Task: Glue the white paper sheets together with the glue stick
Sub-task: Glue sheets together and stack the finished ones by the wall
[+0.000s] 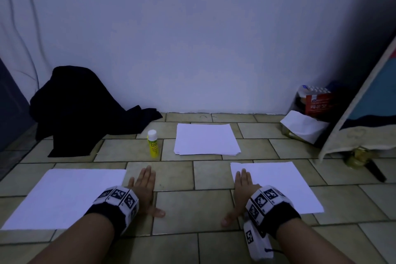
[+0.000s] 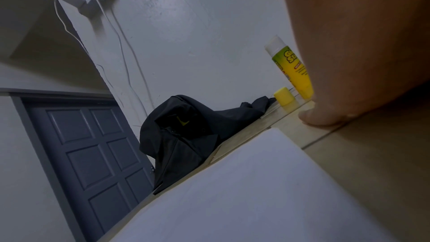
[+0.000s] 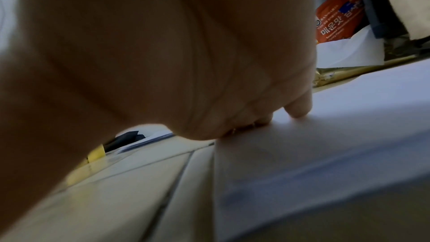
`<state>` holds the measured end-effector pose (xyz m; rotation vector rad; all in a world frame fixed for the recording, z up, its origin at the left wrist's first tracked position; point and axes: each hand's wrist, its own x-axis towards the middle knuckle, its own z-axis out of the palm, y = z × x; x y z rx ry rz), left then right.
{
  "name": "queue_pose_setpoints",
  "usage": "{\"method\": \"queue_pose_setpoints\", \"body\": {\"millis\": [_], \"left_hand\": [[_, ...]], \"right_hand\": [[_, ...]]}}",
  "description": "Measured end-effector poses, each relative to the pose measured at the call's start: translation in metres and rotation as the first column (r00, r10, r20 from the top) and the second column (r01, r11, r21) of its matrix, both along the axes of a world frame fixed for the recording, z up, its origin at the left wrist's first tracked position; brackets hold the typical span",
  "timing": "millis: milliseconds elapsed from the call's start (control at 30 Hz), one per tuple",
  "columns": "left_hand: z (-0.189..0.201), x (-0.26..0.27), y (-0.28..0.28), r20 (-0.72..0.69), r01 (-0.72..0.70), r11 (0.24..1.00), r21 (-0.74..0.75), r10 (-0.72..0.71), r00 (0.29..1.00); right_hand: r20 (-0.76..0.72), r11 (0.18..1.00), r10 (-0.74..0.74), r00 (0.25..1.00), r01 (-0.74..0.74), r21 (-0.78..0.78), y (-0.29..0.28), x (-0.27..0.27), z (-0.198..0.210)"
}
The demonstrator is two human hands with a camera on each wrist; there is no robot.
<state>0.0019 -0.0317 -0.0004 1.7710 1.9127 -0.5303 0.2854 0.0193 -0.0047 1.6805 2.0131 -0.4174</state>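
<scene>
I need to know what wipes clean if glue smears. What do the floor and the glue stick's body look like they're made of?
The floor looks like glazed ceramic tile: beige rectangles with dark grout lines and a faint sheen. The glue stick looks like smooth plastic: a glossy yellow-green printed tube with a white top.

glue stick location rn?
Head view: the glue stick stands upright on the tiled floor, left of the paper stack, beyond the left hand.

Both forearms are bare. Each wrist wears a black fabric band point(image 1: 107, 213) carrying white blocks printed with black square markers point(image 1: 117, 196). A thin dark cord point(image 1: 276, 250) hangs from the right wrist unit point(image 1: 267, 206).
</scene>
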Motion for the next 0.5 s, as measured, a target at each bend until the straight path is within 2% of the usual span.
{"method": "queue_pose_setpoints", "body": {"millis": [167,300,400,500], "left_hand": [[-0.001,0.004,-0.010,0.005,-0.011,1.000,0.007,0.010,1.000],[-0.001,0.005,-0.019,0.039,0.005,0.999,0.046,-0.007,0.999],[0.006,-0.007,-0.023,0.175,-0.012,0.996,0.093,-0.004,0.985],[0.010,-0.037,-0.028,0.293,-0.087,0.967,0.240,0.013,0.956]], "right_hand": [[-0.064,0.998,-0.060,0.996,0.062,0.031,-0.002,-0.005,-0.002],[-0.057,0.996,-0.053,0.997,0.057,0.064,-0.007,-0.004,-0.009],[-0.061,0.997,-0.047,0.997,0.050,0.051,-0.005,-0.002,-0.011],[-0.051,0.998,-0.042,0.998,0.045,0.047,-0.002,-0.001,-0.013]]}}
